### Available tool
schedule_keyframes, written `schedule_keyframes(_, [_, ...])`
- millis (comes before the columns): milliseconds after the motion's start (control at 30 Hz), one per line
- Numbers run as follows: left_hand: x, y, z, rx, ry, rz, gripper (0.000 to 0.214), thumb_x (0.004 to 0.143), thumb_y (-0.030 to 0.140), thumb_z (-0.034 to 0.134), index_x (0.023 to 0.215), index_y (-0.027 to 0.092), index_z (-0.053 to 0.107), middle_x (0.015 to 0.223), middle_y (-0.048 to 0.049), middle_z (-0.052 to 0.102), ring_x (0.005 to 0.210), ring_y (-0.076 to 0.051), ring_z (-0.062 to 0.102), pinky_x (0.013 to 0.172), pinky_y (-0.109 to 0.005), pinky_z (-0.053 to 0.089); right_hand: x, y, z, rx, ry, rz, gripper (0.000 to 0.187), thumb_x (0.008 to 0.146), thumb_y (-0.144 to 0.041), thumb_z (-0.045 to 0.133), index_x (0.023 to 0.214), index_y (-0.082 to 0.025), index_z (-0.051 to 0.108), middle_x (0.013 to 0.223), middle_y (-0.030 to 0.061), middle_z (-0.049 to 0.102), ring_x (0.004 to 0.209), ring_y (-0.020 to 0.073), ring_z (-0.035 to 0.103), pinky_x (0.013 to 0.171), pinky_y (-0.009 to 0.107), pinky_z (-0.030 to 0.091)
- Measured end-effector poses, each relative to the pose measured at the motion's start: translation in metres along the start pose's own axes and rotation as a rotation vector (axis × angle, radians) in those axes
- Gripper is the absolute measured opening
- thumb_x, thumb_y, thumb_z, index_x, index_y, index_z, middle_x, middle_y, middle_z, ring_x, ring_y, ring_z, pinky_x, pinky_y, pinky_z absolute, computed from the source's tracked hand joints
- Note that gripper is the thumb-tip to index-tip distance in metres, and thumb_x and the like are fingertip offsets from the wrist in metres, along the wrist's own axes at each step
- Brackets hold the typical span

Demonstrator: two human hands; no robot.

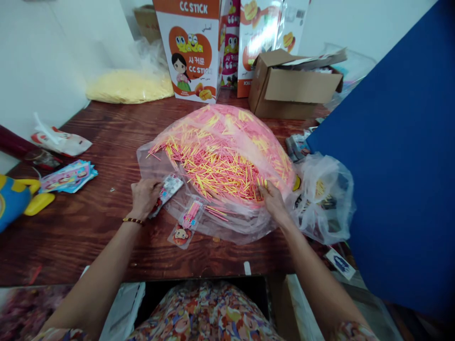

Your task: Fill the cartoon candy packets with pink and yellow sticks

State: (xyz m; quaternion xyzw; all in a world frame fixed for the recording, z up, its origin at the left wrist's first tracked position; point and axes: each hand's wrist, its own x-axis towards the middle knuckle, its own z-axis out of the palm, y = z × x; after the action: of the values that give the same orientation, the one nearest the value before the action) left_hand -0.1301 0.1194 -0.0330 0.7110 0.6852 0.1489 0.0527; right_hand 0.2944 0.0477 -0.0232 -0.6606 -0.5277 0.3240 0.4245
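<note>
A large clear plastic bag (227, 123) lies open on the wooden table, heaped with thin pink and yellow sticks (220, 170). At the bag's right side, my right hand (273, 199) has its fingers closed on a few sticks at the edge of the heap. My left hand (145, 195) grips a stack of small printed packets (168, 189) by the bag's left edge. Between the hands, one clear printed packet (185, 225) with some pink sticks in it lies on the bag's front edge. Several loose sticks (216, 213) rest beside it.
Printed cartons (194, 52) and an open cardboard box (298, 90) stand behind. A yellow-filled bag (130, 87) sits back left. Packets (69, 177), a tissue pack (62, 142) and a blue-yellow toy (16, 199) lie left. A knotted plastic bag (325, 199) and blue panel (401, 156) border the right.
</note>
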Motion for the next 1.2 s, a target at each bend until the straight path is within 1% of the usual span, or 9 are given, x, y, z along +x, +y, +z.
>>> schedule_keyframes(233, [0.004,0.004,-0.002,0.013,-0.041,0.038,0.034,0.094,0.035,0.045,0.115,0.022,0.069,0.114,-0.0116,0.071,0.107,-0.029,0.059,0.094,-0.042,0.034,-0.022,-0.02,0.015,-0.028,-0.106,-0.047,0.033,0.087,-0.057,0.048,0.08,-0.024,0.048,0.072,0.0018,0.063,0.068,0.0193,0.056,0.066,0.032,0.046])
schedule_keyframes(400, [0.006,0.023,-0.007,0.096,-0.061,-0.025,0.041,0.089,0.055,0.052,0.103,0.021,0.071,0.108,-0.0141,0.07,0.107,-0.034,0.057,0.094,-0.048,0.033,-0.038,-0.03,0.037,-0.015,-0.175,-0.09,0.026,0.091,-0.047,0.043,0.082,-0.023,0.049,0.074,0.0023,0.064,0.069,0.0188,0.06,0.067,0.031,0.047])
schedule_keyframes(533, [0.005,0.037,-0.005,0.142,-0.024,-0.037,0.045,0.088,0.057,0.054,0.108,0.018,0.065,0.114,-0.0173,0.065,0.113,-0.037,0.052,0.093,-0.051,0.034,-0.049,-0.039,0.051,-0.022,-0.217,-0.115,0.024,0.092,-0.044,0.042,0.079,-0.024,0.045,0.07,0.0004,0.06,0.064,0.0177,0.056,0.062,0.029,0.044])
schedule_keyframes(700, [0.009,0.034,0.007,-0.052,-0.118,-0.195,0.031,0.084,0.048,0.062,0.093,0.019,0.063,0.114,-0.0138,0.062,0.114,-0.033,0.051,0.09,-0.045,0.038,-0.056,-0.044,0.053,-0.047,-0.22,-0.135,0.023,0.091,-0.039,0.043,0.074,-0.025,0.043,0.066,-0.001,0.055,0.062,0.0175,0.052,0.06,0.029,0.041])
schedule_keyframes(867, [0.013,0.023,0.009,-0.274,-0.067,-0.253,0.027,0.078,0.033,0.068,0.099,0.018,0.061,0.09,-0.0056,0.069,0.095,-0.025,0.06,0.086,-0.038,0.038,-0.058,-0.039,0.053,0.031,-0.226,-0.087,0.023,0.091,-0.041,0.045,0.074,-0.025,0.045,0.066,-0.001,0.057,0.063,0.0177,0.055,0.06,0.029,0.045])
schedule_keyframes(967, [0.012,0.017,0.002,-0.38,-0.035,-0.208,0.014,0.077,0.031,0.066,0.081,0.018,0.064,0.078,-0.0041,0.068,0.082,-0.021,0.061,0.079,-0.033,0.04,-0.06,-0.031,0.056,0.14,-0.242,-0.026,0.023,0.089,-0.046,0.049,0.081,-0.024,0.051,0.073,0.0004,0.061,0.067,0.0187,0.06,0.063,0.03,0.05])
schedule_keyframes(1033, [0.01,0.013,-0.006,-0.409,-0.012,-0.184,0.016,0.077,0.033,0.065,0.073,0.018,0.064,0.075,-0.0034,0.068,0.077,-0.019,0.06,0.074,-0.03,0.041,-0.062,-0.027,0.059,0.227,-0.25,0.002,0.025,0.087,-0.048,0.052,0.086,-0.023,0.054,0.077,0.0012,0.064,0.07,0.0193,0.062,0.067,0.032,0.052])
schedule_keyframes(1133, [0.004,0.011,-0.021,-0.477,0.024,-0.167,0.02,0.077,0.037,0.063,0.073,0.017,0.066,0.072,-0.002,0.067,0.07,-0.016,0.058,0.067,-0.027,0.042,-0.067,-0.029,0.065,0.325,-0.248,-0.01,0.026,0.088,-0.048,0.053,0.091,-0.022,0.057,0.08,0.0019,0.065,0.075,0.0192,0.063,0.073,0.033,0.053])
schedule_keyframes(1200, [-0.003,0.016,-0.033,-0.621,0.047,-0.16,0.023,0.075,0.039,0.065,0.073,0.016,0.068,0.067,-0.001,0.065,0.063,-0.014,0.055,0.061,-0.025,0.041,-0.07,-0.035,0.068,0.364,-0.256,-0.041,0.025,0.089,-0.045,0.052,0.091,-0.022,0.059,0.081,0.0021,0.065,0.077,0.0187,0.062,0.075,0.032,0.051])
